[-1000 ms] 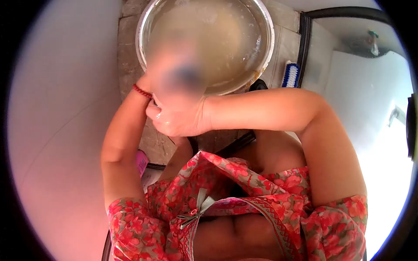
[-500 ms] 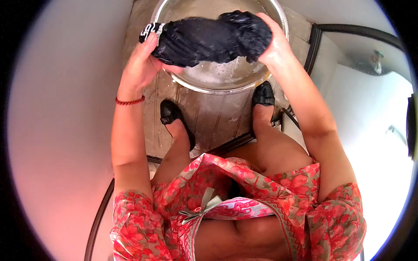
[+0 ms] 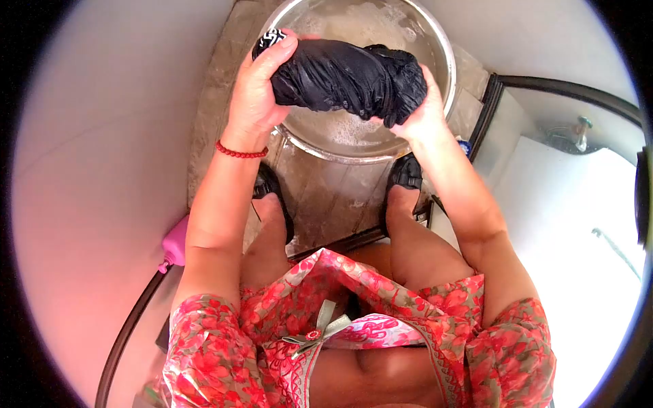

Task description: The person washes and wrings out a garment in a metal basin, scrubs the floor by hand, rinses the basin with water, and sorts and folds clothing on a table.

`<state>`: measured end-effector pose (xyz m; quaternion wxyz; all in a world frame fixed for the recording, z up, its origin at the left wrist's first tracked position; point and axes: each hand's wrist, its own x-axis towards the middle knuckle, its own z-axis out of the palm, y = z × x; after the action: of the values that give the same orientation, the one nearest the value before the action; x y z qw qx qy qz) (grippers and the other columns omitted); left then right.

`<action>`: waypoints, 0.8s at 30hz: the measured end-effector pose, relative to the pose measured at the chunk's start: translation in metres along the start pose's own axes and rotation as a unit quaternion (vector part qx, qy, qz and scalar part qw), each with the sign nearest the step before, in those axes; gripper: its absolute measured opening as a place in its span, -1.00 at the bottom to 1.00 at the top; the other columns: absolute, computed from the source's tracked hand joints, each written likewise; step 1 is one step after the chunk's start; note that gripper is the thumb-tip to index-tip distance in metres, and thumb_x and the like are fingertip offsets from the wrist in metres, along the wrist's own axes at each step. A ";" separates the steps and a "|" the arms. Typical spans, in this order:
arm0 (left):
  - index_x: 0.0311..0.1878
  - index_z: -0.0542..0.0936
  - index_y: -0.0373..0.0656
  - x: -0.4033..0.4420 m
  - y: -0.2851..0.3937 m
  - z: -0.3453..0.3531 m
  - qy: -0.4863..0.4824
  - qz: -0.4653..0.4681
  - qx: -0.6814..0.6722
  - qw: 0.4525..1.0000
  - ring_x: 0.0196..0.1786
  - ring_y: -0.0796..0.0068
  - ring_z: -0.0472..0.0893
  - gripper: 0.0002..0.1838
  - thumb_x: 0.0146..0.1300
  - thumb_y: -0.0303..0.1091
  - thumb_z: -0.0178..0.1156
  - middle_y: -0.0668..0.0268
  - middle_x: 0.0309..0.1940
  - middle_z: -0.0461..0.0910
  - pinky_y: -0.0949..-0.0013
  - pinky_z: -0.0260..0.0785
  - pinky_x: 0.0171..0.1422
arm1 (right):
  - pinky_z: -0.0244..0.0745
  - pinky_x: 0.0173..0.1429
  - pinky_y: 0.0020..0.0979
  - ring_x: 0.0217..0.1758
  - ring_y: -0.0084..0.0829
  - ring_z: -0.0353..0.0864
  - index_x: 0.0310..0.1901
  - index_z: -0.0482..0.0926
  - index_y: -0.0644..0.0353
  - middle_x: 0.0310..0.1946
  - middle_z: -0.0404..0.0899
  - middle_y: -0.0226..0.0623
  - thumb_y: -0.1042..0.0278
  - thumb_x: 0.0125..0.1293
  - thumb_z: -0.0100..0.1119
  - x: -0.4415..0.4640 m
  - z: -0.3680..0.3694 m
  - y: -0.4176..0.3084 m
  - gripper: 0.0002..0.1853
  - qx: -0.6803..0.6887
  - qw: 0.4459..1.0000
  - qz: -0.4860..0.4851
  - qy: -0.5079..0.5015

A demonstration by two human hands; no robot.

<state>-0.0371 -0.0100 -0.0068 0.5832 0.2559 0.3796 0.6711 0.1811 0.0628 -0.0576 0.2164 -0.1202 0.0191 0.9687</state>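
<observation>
The cloth (image 3: pixel 347 80), stretched between the left hand (image 3: pixel 256 98) and the right hand (image 3: pixel 424 117), barred a straight pass down to the middle of the basin (image 3: pixel 340 160). Room lay beyond it, over the far water (image 3: pixel 367 22). The wall (image 3: pixel 109 170) bounded the left, the frame (image 3: pixel 487 112) the right; floor (image 3: pixel 326 204) lay open between the shoes (image 3: pixel 406 173).

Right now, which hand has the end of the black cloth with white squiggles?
The left hand, the one with the red bracelet. The right hand, without a bracelet, holds the other end of the black cloth.
</observation>
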 end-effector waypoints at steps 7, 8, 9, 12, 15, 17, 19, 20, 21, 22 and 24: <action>-0.15 0.59 -0.24 0.000 -0.024 0.005 0.101 -0.111 -0.055 0.987 -0.17 0.29 0.64 -0.72 0.25 -0.20 0.15 0.18 -0.19 0.64 0.23 0.51 -0.01 | 0.55 -0.08 -0.37 -0.18 -0.38 0.61 -0.08 0.54 0.26 -0.26 0.59 -0.27 0.48 0.04 0.21 -0.006 0.076 -0.008 -0.66 -0.349 0.839 -0.369 0.194; -0.15 0.59 -0.24 0.000 -0.023 0.008 0.098 -0.114 -0.056 0.987 -0.17 0.29 0.64 -0.72 0.25 -0.20 0.15 0.18 -0.19 0.64 0.23 0.51 -0.01 | 0.53 -0.06 -0.39 -0.19 -0.41 0.59 -0.08 0.53 0.26 -0.24 0.58 -0.27 0.50 0.04 0.21 -0.009 0.085 -0.002 -0.66 -0.409 0.813 -0.381 0.164; -0.16 0.58 -0.28 0.000 -0.019 0.013 0.095 -0.119 -0.087 0.984 -0.19 0.29 0.65 -0.71 0.25 -0.21 0.15 0.16 -0.22 0.64 0.23 0.52 -0.03 | 0.52 -0.04 -0.41 -0.19 -0.43 0.58 -0.07 0.53 0.27 -0.21 0.57 -0.26 0.51 0.05 0.20 -0.011 0.093 0.005 -0.66 -0.467 0.783 -0.390 0.133; -0.24 0.58 -0.19 0.001 -0.008 0.028 0.143 -0.150 -0.114 0.972 -0.23 0.34 0.64 -0.75 0.25 -0.18 0.15 0.23 -0.31 0.64 0.26 0.52 -0.05 | 0.47 -0.13 -0.40 -0.25 -0.33 0.54 -0.15 0.57 0.26 -0.23 0.52 -0.22 0.47 -0.03 0.27 -0.020 0.114 0.022 -0.68 -0.690 0.523 -0.500 0.029; -0.36 0.54 -0.10 0.000 0.014 0.036 0.027 -0.190 -0.102 0.976 -0.38 0.52 0.58 -0.77 0.29 -0.15 0.13 0.37 -0.48 0.59 0.38 0.48 -0.22 | 0.41 -0.28 -0.35 -0.36 -0.23 0.45 -0.26 0.61 0.20 -0.30 0.47 -0.17 0.39 -0.19 0.34 0.008 0.105 0.038 -0.65 -0.674 0.304 -0.666 -0.099; -0.38 0.52 -0.09 0.002 0.020 0.045 -0.005 -0.200 -0.062 0.978 -0.40 0.51 0.55 -0.75 0.27 -0.11 0.16 0.38 -0.50 0.55 0.38 0.45 -0.24 | 0.38 -0.35 -0.24 -0.40 -0.26 0.37 -0.48 0.55 0.11 -0.37 0.45 -0.31 0.29 -0.18 0.23 -0.019 0.127 0.062 -0.83 -0.738 0.286 -0.609 -0.044; -0.38 0.47 -0.08 0.000 0.026 0.081 0.170 -0.200 0.028 0.965 -0.35 0.41 0.56 -0.72 0.16 -0.09 0.26 0.33 -0.44 0.54 0.32 0.44 -0.23 | 0.38 -0.43 -0.27 -0.35 -0.24 0.41 -0.51 0.56 0.15 -0.36 0.46 -0.25 0.22 -0.16 0.18 -0.023 0.128 0.074 -0.80 -0.751 0.245 -0.611 -0.045; -0.36 0.47 -0.08 -0.006 0.029 0.093 0.193 -0.175 0.055 0.964 -0.34 0.40 0.56 -0.72 0.15 -0.09 0.27 0.32 -0.43 0.55 0.30 0.45 -0.24 | 0.38 -0.45 -0.28 -0.33 -0.22 0.42 -0.51 0.56 0.19 -0.35 0.46 -0.22 0.19 -0.16 0.15 -0.020 0.128 0.079 -0.76 -0.729 0.254 -0.632 -0.070; -0.34 0.47 -0.08 -0.012 0.034 0.111 0.217 -0.151 0.081 0.961 -0.34 0.38 0.57 -0.71 0.14 -0.09 0.27 0.32 -0.42 0.55 0.29 0.46 -0.25 | 0.38 -0.47 -0.30 -0.30 -0.20 0.44 -0.51 0.56 0.24 -0.34 0.46 -0.20 0.16 -0.15 0.13 -0.018 0.128 0.084 -0.72 -0.706 0.263 -0.651 -0.093; -0.25 0.50 -0.13 -0.007 0.035 0.102 0.216 -0.177 0.089 0.956 -0.33 0.35 0.58 -0.68 0.12 -0.09 0.27 0.30 -0.39 0.55 0.27 0.47 -0.25 | 0.41 -0.44 -0.29 -0.28 -0.15 0.46 -0.49 0.57 0.28 -0.32 0.47 -0.20 0.14 -0.16 0.11 -0.019 0.128 0.085 -0.67 -0.713 0.245 -0.650 -0.095; -0.13 0.51 -0.21 0.000 0.041 0.089 0.161 -0.184 0.160 0.956 -0.33 0.37 0.59 -0.66 0.13 -0.18 0.24 0.28 -0.38 0.55 0.32 0.47 -0.23 | 0.42 -0.45 -0.28 -0.28 -0.15 0.48 -0.45 0.55 0.30 -0.36 0.47 -0.08 0.13 -0.12 0.10 -0.012 0.125 0.096 -0.66 -0.691 0.262 -0.666 -0.101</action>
<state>0.0086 0.0070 0.0783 0.5791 0.1605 0.6115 0.5147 0.1225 -0.0181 0.0653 0.6209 -0.0955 -0.7663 0.1349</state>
